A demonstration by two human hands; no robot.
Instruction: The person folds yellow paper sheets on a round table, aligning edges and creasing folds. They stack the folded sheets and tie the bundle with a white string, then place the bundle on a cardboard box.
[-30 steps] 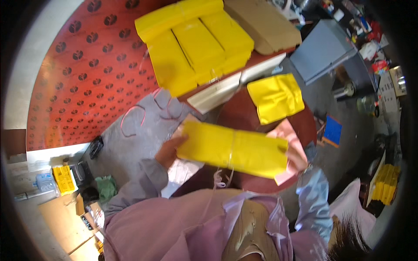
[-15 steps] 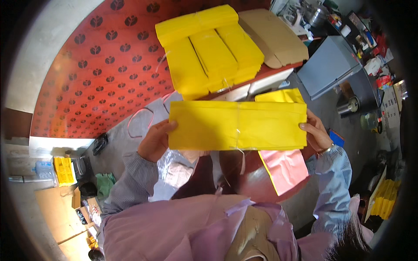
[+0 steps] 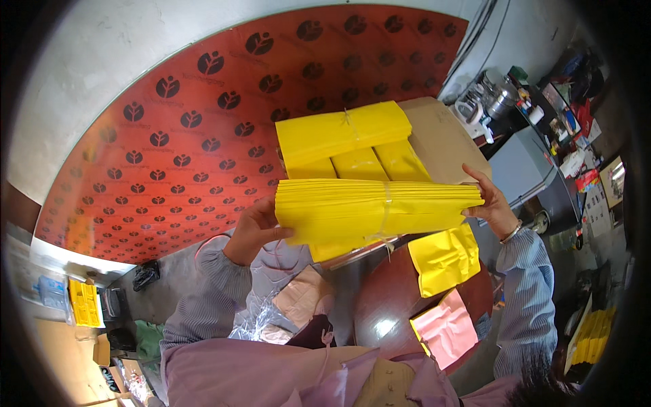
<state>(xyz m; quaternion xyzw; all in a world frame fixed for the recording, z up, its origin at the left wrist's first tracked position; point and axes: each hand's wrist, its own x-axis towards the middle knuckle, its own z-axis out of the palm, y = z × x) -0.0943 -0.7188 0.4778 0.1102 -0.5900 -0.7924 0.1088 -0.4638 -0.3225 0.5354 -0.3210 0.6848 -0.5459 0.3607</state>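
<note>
A thick bundle of yellow paper (image 3: 366, 214), tied round its middle with thin string, is held up level between my hands. My left hand (image 3: 256, 232) grips its left end with the thumb on the front. At its right end my right hand (image 3: 494, 207) pinches the lower corner, with the index finger lifted. The layered edges of the bundle face up toward me. Just behind it lies a stack of similar yellow bundles (image 3: 342, 132), the top one tied crosswise over others side by side; the held bundle hides part of the stack.
A brown cardboard sheet (image 3: 444, 136) lies right of the stack. Below, a round dark-red table (image 3: 380, 298) carries a crumpled yellow sheet (image 3: 444, 259) and a pink sheet (image 3: 447, 327). A red patterned board (image 3: 203, 122) stands behind. Clear plastic (image 3: 254, 322) lies near my left arm.
The bundle has tilted, so its layered edges now show instead of its flat face. My right index finger has lifted. The view has shifted, showing more of the red board and the round table.
</note>
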